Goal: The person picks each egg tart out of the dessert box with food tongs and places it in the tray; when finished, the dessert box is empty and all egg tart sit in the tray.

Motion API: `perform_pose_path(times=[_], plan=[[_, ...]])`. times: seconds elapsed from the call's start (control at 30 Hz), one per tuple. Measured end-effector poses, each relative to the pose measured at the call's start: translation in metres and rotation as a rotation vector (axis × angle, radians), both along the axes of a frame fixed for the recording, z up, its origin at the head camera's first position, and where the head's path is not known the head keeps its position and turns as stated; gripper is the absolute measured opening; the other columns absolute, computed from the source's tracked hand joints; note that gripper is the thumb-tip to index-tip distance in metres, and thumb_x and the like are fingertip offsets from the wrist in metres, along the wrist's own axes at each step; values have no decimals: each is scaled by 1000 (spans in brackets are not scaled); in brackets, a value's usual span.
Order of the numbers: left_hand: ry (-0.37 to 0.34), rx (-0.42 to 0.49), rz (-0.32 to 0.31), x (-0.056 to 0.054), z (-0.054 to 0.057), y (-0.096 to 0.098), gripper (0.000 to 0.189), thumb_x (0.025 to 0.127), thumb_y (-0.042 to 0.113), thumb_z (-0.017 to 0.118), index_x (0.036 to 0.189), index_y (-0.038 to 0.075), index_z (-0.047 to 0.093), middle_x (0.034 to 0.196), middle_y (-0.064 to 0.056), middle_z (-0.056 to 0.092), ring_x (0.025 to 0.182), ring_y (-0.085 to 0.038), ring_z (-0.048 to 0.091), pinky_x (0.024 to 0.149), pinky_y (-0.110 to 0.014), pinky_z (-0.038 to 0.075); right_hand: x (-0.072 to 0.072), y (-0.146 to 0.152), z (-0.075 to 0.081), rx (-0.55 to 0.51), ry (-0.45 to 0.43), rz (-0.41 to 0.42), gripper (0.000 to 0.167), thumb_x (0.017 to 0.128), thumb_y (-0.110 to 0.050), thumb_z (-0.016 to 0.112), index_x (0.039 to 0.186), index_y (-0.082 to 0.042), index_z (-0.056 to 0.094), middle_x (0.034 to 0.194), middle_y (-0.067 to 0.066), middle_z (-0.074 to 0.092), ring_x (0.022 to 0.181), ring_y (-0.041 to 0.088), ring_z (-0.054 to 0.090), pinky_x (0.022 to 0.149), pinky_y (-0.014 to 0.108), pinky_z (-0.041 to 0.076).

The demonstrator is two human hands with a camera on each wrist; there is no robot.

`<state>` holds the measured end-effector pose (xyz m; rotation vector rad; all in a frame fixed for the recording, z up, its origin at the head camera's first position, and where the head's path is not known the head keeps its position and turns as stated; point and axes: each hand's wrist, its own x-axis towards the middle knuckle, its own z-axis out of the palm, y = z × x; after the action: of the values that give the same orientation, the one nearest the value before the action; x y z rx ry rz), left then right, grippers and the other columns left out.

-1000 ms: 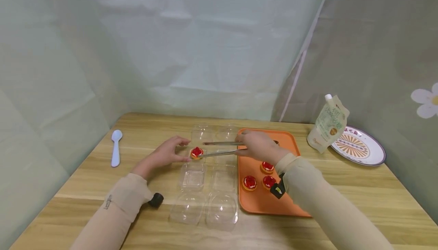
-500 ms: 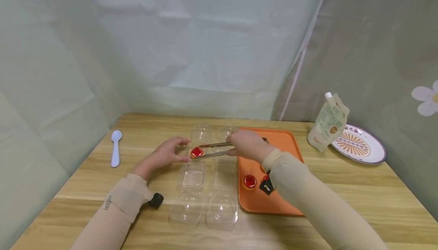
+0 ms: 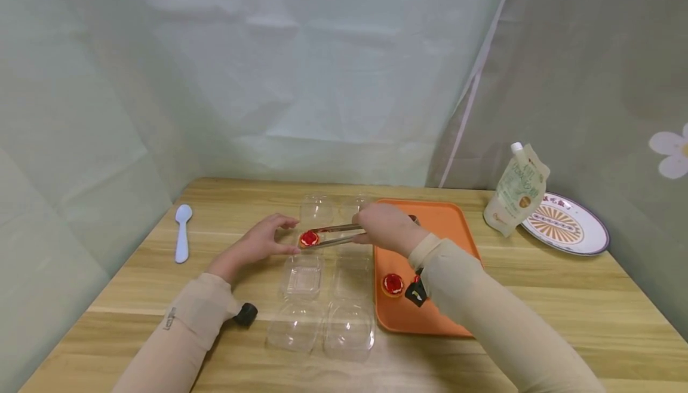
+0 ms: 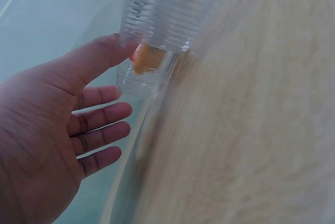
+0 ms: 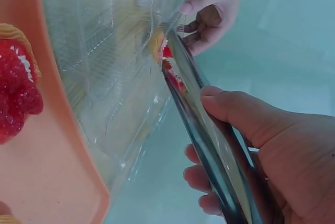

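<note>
A small tart (image 3: 309,238) with red fruit topping sits in a clear plastic container in the far half of the packs. My right hand (image 3: 388,226) grips metal tongs (image 3: 340,240), whose arms reach left with their tips at either side of the tart; red smears show near one tip. My left hand (image 3: 264,239) is at the container's left side with thumb and fingers spread. In the left wrist view, its thumb touches the clear plastic (image 4: 157,20) and the other fingers extend loosely. The right wrist view shows the tongs' tips by the tart, partly behind plastic.
An orange tray (image 3: 395,315) holds another red tart (image 3: 393,285); my right forearm hides part of it. More clear containers (image 3: 303,276) stand left of the tray. A white spoon (image 3: 182,232) lies far left. A spouted pouch (image 3: 517,190) and a patterned plate (image 3: 588,232) are at right.
My right hand has moved left with the tongs, and their arms have drawn closer together around the tart. My left hand has stayed in place.
</note>
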<state>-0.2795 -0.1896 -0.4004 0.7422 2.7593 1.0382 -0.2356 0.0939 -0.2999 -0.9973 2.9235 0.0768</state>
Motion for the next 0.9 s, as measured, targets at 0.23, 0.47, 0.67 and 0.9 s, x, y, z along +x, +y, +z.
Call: perform_pose_path(times=[0.23, 0.47, 0.67, 0.9], plan=[[2, 2, 1, -1, -1, -1, 77, 76, 36, 80, 137, 5, 48, 133, -15, 54, 126, -36, 48, 108, -55, 38, 4, 4, 7, -30, 12, 4, 27, 90, -32, 66, 102, -9, 71, 93, 4, 65, 76, 13, 60, 70, 29, 54], [9, -2, -5, -2, -1, -1, 77, 76, 36, 80, 137, 4, 48, 133, -16, 55, 126, -36, 48, 108, -55, 38, 13, 18, 16, -84, 27, -17, 26, 88, -32, 68, 104, -12, 71, 97, 4, 67, 82, 15, 63, 73, 31, 55], [17, 1, -9, -2, -1, -1, 77, 75, 35, 80, 137, 3, 48, 132, -17, 55, 125, -36, 49, 109, -54, 38, 23, 34, 22, -151, 30, -48, 27, 89, -34, 67, 105, -12, 70, 99, 3, 66, 84, 16, 64, 74, 32, 55], [21, 0, -15, -2, -2, -1, 77, 75, 37, 80, 136, 3, 49, 132, -18, 55, 125, -36, 50, 108, -53, 39, 32, 55, 24, -209, 85, -38, 28, 86, -31, 71, 106, -11, 72, 94, 2, 65, 79, 14, 61, 70, 30, 54]])
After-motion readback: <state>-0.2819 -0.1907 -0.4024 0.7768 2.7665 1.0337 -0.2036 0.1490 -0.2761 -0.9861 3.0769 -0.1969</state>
